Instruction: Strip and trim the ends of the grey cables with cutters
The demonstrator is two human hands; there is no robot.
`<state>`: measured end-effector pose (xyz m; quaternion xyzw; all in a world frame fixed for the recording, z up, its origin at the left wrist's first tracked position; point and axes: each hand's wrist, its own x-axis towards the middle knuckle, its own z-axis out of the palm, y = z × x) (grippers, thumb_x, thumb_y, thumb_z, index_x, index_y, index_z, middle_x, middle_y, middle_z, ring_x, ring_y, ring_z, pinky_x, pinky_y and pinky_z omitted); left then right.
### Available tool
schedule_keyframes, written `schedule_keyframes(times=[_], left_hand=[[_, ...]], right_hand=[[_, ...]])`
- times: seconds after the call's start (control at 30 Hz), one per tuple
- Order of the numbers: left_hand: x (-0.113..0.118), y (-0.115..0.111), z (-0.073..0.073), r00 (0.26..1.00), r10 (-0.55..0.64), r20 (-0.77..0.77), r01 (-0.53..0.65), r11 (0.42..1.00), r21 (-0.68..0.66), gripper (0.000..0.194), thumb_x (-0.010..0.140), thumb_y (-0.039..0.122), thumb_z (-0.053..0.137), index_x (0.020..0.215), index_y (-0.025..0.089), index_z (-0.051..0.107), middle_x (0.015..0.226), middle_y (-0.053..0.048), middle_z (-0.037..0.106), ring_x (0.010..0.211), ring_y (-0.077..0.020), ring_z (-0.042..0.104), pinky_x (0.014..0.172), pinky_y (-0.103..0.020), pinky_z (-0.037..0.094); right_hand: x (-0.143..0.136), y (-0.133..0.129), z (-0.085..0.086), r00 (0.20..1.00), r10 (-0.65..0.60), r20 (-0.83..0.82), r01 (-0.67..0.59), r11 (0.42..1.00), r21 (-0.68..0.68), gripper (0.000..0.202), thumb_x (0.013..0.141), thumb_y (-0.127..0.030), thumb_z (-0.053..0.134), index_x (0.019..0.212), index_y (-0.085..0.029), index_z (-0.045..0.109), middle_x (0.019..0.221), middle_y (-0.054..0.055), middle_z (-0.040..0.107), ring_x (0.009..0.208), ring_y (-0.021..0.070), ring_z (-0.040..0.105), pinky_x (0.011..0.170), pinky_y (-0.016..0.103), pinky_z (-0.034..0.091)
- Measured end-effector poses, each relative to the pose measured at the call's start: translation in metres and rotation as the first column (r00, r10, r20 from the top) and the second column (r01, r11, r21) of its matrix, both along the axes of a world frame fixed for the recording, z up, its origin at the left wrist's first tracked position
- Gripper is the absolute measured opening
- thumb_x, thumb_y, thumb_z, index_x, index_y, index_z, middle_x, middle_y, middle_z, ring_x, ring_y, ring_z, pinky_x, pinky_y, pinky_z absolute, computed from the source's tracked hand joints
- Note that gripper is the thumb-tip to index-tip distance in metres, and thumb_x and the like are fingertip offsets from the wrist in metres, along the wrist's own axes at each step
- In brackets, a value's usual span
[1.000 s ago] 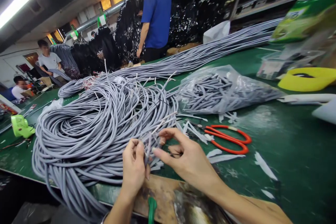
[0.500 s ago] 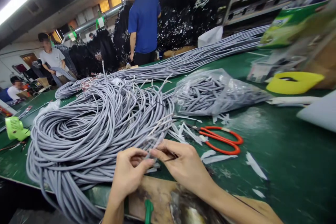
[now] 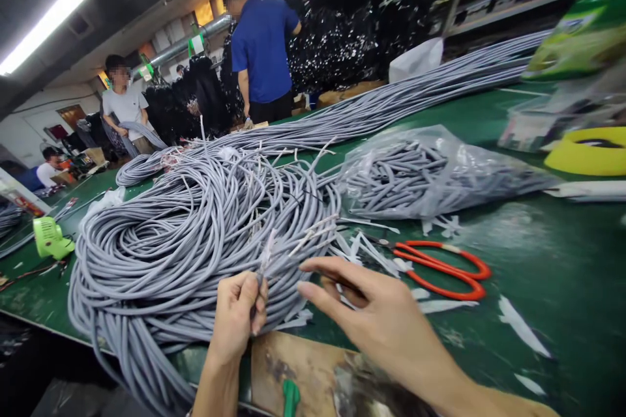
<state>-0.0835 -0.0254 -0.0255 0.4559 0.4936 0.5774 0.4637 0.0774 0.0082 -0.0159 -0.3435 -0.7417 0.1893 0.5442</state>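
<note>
My left hand (image 3: 239, 309) is closed around the end of a grey cable, with the thumb pressed on top. Pale, frayed-looking strands (image 3: 268, 249) stick up out of that grip. To its right, my right hand (image 3: 364, 306) hovers with thumb and forefinger apart, touching neither the cable end nor the other hand. A dark patch shows among its curled fingers; whether it is shadow or an object is unclear. Behind both hands lies a big coil of grey cables (image 3: 161, 241), several with whitish stripped ends. Red-handled scissors (image 3: 445, 267) rest right of my right hand.
A clear plastic bag of short grey pieces (image 3: 415, 172) sits beyond the scissors. White scraps (image 3: 523, 326) dot the green table (image 3: 552, 260). A stained board (image 3: 293, 365) with a green-handled item (image 3: 290, 397) lies in front of me. A green fan (image 3: 51, 238) stands left; several people are further back.
My hands were together at the cable end; now my right hand has drawn away to the right with its fingers spread, while my left keeps its hold. The camera view has shifted left.
</note>
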Motion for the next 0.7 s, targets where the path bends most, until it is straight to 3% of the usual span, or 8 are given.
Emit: schedule_keyframes(times=[0.17,0.33,0.5,0.6,0.7], left_hand=[[-0.001,0.000,0.002,0.996,-0.070,0.050,0.072,0.997,-0.020,0.047,0.071,0.052,0.061,0.051,0.013,0.042,0.044,0.008,0.033,0.027,0.0020,0.022,0.028,-0.013,0.011],[0.000,0.000,0.002,0.994,-0.109,0.022,0.110,0.992,-0.059,0.047,0.071,0.052,0.060,0.052,0.013,0.043,0.044,0.008,0.033,0.027,0.0023,0.022,0.027,-0.013,0.011],[0.002,-0.001,0.002,0.992,-0.123,0.002,0.123,0.989,-0.082,0.048,0.070,0.055,0.059,0.051,0.013,0.043,0.043,0.008,0.032,0.027,0.0020,0.021,0.027,-0.013,0.011],[0.003,-0.001,0.003,0.992,-0.126,0.023,0.127,0.989,-0.073,0.050,0.070,0.056,0.058,0.050,0.014,0.042,0.043,0.008,0.032,0.027,0.0022,0.020,0.027,-0.014,0.011],[0.003,-0.002,0.003,0.990,-0.130,0.052,0.133,0.988,-0.078,0.050,0.067,0.058,0.060,0.052,0.013,0.047,0.042,0.008,0.034,0.026,0.0020,0.021,0.026,-0.014,0.012]], right_hand=[[-0.016,0.002,-0.005,0.994,0.112,0.012,-0.113,0.990,0.084,0.016,0.081,-0.020,0.052,0.070,-0.016,0.062,0.051,-0.003,0.053,0.043,0.0080,0.048,0.043,0.017,0.041],[-0.020,0.005,-0.010,0.992,0.125,-0.023,-0.119,0.976,0.180,0.015,0.083,-0.016,0.050,0.088,-0.013,0.064,0.058,0.000,0.056,0.050,0.0091,0.053,0.048,0.017,0.043],[-0.025,0.008,-0.011,0.979,0.193,-0.063,-0.176,0.961,0.211,0.017,0.084,-0.014,0.047,0.078,-0.015,0.063,0.060,0.002,0.060,0.052,0.0088,0.057,0.050,0.016,0.045],[-0.028,0.008,-0.013,0.978,0.176,-0.109,-0.164,0.980,0.114,0.014,0.082,-0.015,0.048,0.073,-0.016,0.059,0.061,0.001,0.059,0.053,0.0100,0.057,0.051,0.017,0.045],[-0.031,0.010,-0.016,0.949,0.243,-0.202,-0.277,0.947,-0.163,0.014,0.080,-0.026,0.048,0.070,-0.018,0.053,0.057,-0.001,0.056,0.050,0.0108,0.055,0.047,0.018,0.045]])
